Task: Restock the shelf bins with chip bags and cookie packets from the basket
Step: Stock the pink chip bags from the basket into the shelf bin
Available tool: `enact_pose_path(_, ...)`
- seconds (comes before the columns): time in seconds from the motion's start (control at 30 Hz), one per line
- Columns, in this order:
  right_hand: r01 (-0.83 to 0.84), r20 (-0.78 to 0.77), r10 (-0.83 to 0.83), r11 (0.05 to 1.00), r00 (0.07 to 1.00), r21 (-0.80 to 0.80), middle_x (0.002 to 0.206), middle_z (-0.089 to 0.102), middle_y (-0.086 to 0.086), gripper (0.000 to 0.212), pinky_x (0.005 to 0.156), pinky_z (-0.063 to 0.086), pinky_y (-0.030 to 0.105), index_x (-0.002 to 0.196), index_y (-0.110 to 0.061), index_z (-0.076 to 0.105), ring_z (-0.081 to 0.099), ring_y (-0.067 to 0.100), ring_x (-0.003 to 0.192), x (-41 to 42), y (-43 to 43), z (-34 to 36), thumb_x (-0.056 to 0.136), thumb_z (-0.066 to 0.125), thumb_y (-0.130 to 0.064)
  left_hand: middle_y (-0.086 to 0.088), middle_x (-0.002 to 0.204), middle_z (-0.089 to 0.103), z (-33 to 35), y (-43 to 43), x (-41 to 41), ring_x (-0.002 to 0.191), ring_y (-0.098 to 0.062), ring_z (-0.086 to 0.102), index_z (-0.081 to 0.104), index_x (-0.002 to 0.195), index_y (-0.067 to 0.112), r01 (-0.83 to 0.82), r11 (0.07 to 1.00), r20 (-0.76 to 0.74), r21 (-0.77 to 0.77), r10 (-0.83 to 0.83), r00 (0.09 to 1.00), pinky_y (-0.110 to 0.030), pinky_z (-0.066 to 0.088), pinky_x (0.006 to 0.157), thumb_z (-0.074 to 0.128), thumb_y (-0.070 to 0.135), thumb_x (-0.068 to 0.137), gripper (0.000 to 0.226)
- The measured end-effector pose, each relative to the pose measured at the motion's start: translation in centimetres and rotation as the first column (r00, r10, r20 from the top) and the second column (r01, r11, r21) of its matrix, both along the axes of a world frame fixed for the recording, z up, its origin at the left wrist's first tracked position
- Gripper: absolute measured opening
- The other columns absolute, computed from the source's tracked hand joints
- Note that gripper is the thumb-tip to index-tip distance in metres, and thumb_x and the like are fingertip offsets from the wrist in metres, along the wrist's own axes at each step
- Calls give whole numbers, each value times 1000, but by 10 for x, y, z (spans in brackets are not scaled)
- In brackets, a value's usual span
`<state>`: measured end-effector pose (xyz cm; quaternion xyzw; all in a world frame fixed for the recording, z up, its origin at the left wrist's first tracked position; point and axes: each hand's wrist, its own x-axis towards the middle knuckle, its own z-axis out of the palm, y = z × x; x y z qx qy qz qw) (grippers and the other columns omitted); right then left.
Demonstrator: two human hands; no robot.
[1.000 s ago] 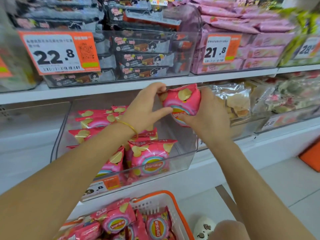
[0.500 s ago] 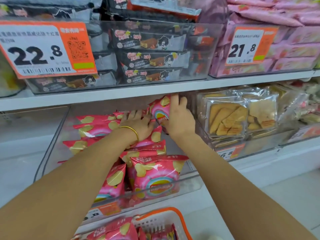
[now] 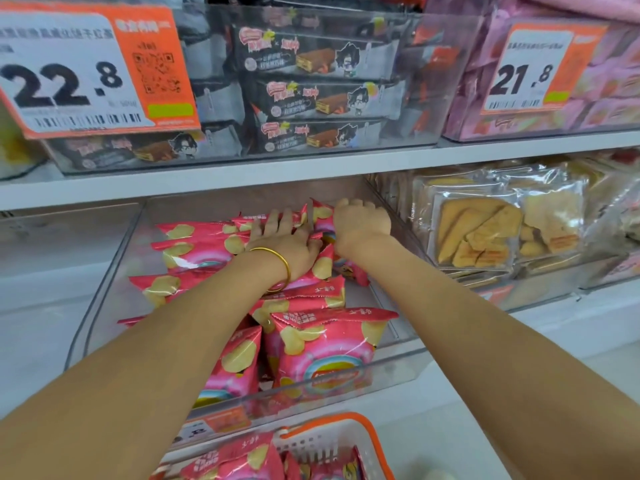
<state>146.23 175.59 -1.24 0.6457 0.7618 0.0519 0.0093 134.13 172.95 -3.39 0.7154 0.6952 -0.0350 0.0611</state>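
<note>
chip bag lands at back right of bin, both hands in
right hand [image 3: 360, 228] still curls over the top of the chip bag [image 3: 322, 216], fingertips hidden behind it. left hand [image 3: 284, 242] lies flat, fingers straight, on the bags just left of that grip. a second ago the bag was up in front of the shelf, now it's down inside the clear bin [image 3: 398, 370]. looks nearly seated, release next. more bags wait in the basket [image 3: 349, 419], well below the grip.

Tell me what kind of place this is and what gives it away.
Most likely a shop's snack aisle, in a convenience store or supermarket. Printed price tags hang on clear shelf bins packed with identical pink chip bags, and an orange-rimmed shopping basket with more bags sits below.
</note>
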Motion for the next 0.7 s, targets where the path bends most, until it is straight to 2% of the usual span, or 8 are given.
enact_pose_path(0.07,22,14,-21,998,1000,-60,140,43,15,63,98,38,36,140,-1,31,39,31,131,-2,11,4,87,60,-17,-6,159,-6,1,0,0,146,-25,-10,11,151,28,2,1000,-5,1,-2,1000,-49,-5,117,15,49,99,56)
enact_pose_path(0.2,-55,83,65,992,994,-117,135,52,9,49,95,40,34,133,-10,47,48,28,126,-3,19,7,88,63,-21,-6,159,-5,2,-2,0,146,-26,-9,13,151,26,-1,1000,-15,-2,1,1000,-51,-4,116,14,48,99,56)
enact_pose_path(0.3,-92,-17,91,995,996,-50,129,56,12,50,83,45,36,130,-11,43,55,33,118,1,23,7,85,63,-11,-7,159,-5,1,-2,1,145,-27,-9,13,151,23,-16,1000,-26,1,16,1000,-52,-4,116,14,46,100,56)
enact_pose_path(0.4,-151,-26,152,988,988,21,126,54,14,55,73,41,36,130,-10,36,55,36,114,5,27,6,82,62,-4,-8,159,-4,2,-5,3,145,-29,-8,14,151,21,-17,1000,-47,12,18,999,-53,-4,116,14,45,100,56)
enact_pose_path(0.6,-326,-21,326,946,945,0,125,54,14,58,81,44,36,130,-13,35,53,35,113,10,40,1,81,66,-12,-9,159,0,2,-7,5,145,-31,-6,18,150,17,-23,1000,-54,18,24,998,-54,0,116,14,44,101,56)
enact_pose_path(0.7,-341,115,336,940,935,24,128,51,13,59,85,42,38,135,-16,36,46,35,119,7,41,2,83,63,-12,-9,159,1,1,-6,5,145,-32,-6,20,149,16,-26,999,-51,24,28,998,-54,1,116,15,44,101,56)
